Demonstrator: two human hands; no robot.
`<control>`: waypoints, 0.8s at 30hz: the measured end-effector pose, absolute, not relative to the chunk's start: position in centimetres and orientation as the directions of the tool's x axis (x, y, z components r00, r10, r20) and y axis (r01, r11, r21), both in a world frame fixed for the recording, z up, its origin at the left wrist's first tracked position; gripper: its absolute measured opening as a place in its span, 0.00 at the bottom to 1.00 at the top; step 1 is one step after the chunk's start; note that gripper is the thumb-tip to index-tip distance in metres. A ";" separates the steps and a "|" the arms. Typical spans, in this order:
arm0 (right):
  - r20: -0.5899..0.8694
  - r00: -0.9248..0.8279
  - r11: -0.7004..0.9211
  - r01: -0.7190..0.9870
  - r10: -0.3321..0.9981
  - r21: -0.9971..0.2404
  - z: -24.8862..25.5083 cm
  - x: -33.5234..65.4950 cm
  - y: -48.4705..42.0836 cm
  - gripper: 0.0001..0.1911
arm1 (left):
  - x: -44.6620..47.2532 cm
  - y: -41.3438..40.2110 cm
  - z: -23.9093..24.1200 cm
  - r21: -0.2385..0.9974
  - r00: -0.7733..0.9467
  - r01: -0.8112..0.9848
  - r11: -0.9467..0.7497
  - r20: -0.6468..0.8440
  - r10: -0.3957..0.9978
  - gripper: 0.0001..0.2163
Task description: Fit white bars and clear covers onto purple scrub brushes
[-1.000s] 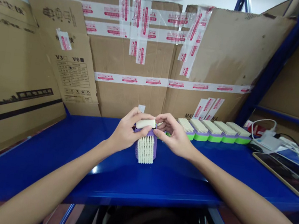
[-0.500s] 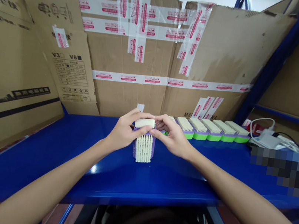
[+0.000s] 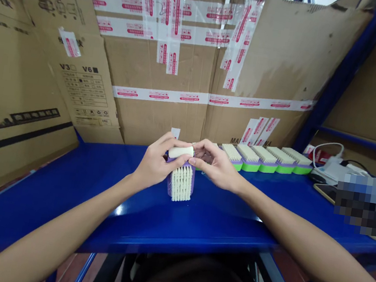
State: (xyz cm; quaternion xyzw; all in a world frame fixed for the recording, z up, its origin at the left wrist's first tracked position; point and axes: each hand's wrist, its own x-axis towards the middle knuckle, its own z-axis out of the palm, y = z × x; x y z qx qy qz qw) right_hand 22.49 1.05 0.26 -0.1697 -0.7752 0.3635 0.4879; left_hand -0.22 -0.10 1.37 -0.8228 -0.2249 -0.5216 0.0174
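Observation:
My left hand (image 3: 154, 162) is closed around a small white oblong block (image 3: 181, 152), thumb along its front and fingers behind it. My right hand (image 3: 218, 164) meets the block's right end in a pinch; what lies between those fingertips is too small to make out. Just below the block, a purple scrub brush (image 3: 181, 183) with cream bristles facing up rests on the blue table (image 3: 147, 227). Its far end is hidden behind the block and the hands.
Toward the back right stands a row of several purple and green brushes (image 3: 250, 162), bristles up, partly covered by my right hand. Beyond them are a white adapter with cables (image 3: 334, 168) and a phone (image 3: 325, 192). Taped cardboard (image 3: 155, 122) walls off the back and left.
The view has shifted slightly. Both hands keep nearly the same hold, and the white block is tilted a little more, its right end higher.

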 end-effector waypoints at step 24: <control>0.646 -0.466 0.707 -0.058 0.605 -0.704 0.2 22.4 1.1 0.19 | -0.2 -0.3 1.3 0.258 0.302 0.383 -0.887 0.872 0.384 0.09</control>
